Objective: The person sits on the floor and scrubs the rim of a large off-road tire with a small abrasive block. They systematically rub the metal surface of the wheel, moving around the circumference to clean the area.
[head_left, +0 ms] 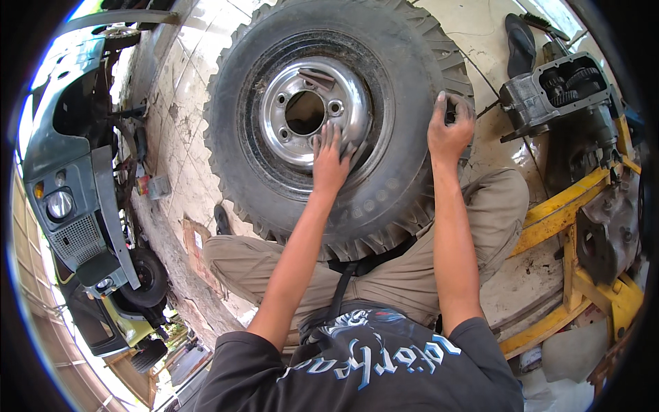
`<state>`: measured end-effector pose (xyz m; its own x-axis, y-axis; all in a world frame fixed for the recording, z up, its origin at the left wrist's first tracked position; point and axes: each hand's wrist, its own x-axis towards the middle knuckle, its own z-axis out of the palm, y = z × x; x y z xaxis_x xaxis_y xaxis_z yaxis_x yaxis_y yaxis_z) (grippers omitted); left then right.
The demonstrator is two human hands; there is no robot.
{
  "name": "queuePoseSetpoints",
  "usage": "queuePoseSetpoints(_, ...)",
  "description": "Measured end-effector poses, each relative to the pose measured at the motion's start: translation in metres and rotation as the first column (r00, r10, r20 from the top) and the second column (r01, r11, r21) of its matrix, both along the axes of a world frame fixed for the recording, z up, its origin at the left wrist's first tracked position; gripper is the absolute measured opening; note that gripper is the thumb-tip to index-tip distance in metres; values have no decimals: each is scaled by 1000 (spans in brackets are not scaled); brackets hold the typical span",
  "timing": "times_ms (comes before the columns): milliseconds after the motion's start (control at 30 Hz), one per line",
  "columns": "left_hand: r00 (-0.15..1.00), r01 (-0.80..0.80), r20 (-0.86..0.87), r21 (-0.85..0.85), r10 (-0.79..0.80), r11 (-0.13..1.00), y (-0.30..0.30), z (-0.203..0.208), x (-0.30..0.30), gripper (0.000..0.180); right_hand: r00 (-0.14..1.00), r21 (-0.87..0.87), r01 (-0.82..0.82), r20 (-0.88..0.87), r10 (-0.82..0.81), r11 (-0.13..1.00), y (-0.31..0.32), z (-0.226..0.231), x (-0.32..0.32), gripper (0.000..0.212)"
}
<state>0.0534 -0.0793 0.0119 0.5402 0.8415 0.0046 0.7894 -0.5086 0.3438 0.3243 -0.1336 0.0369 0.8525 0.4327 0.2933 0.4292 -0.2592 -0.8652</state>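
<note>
A big tyre [412, 75] with chunky tread is mounted on a shiny steel wheel rim [271, 113] and lies flat against my folded legs. My left hand [331, 159] rests on the rim's lower right part, fingers stretched out beside the round centre hole. By its thumb is a dark grey strip [359, 155]; whether the hand touches it I cannot tell. A folded brown-grey piece, like sandpaper [317, 78], lies on the rim's upper part. Over the tyre's right edge, my right hand [451, 128] has loosely curled fingers, apart from the thumb, with nothing visible between them.
At right, an opened metal gearbox [573, 89] stands by a yellow steel frame [559, 216]. A dark sandal [519, 45] and a brush [544, 25] lie at the far right. A vehicle's front end [65, 199] fills the left side. Flattened cardboard [198, 250] lies by my left knee.
</note>
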Motion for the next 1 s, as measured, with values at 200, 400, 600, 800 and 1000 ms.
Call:
queuePoseSetpoints(200,990,19,-141,13,-17,1000,-10,13,-59,71,1000,5,6,-25,-6,1000,0,1,1,19)
queuePoseSetpoints(400,996,-25,-80,13,26,1000,2,8,16,75,1000,24,3,-15,-3,1000,2,-1,1,19)
queuePoseSetpoints(600,997,31,-72,20,-30,999,-2,4,-15,71,1000,37,4,21,-5,999,1,-5,4,18)
queuePoseSetpoints(800,989,71,-131,52,-64,996,-5,7,-47,72,1000,-2,1,-27,-1,1000,1,2,-1,19)
queuePoseSetpoints(1000,995,-10,-94,51,15,999,4,-1,28,77,1000,12,-8,-28,9,1000,0,-2,-2,19)
